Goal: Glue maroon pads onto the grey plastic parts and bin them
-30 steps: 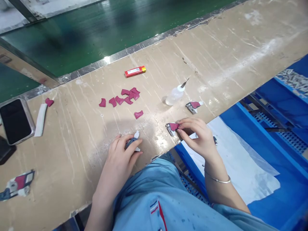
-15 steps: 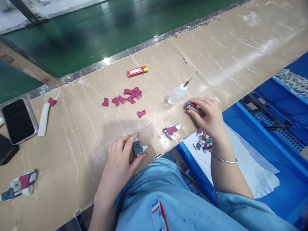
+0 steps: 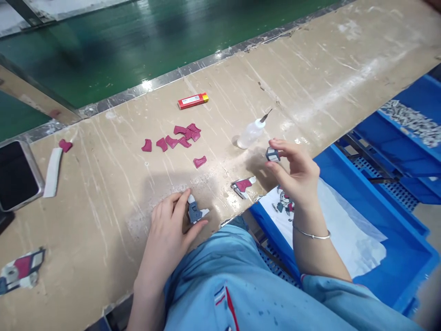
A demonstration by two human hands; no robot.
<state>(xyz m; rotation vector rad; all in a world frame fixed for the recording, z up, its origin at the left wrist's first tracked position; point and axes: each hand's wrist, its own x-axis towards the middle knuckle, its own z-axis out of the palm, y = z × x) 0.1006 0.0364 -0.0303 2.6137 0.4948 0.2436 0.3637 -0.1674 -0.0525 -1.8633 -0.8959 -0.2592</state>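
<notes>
Watching from far away, I have my left hand (image 3: pixel 168 225) on the bench (image 3: pixel 89 202), its thumb and pointing finger apart around a blue-gray piece (image 3: pixel 194 213). I can't tell if they squeeze it. To the right lies a pink-topped piece (image 3: pixel 243 185), near the edge of the bench. Then comes a cloudy bottle (image 3: pixel 250 135). My right hand (image 3: pixel 296 172) pinches a small gray-and-white piece (image 3: pixel 272 155), which seems to be off the bench. I think this step is lifting and holding. Moving this hand calls for a soft, steady pinch, away from the bottle.
</notes>
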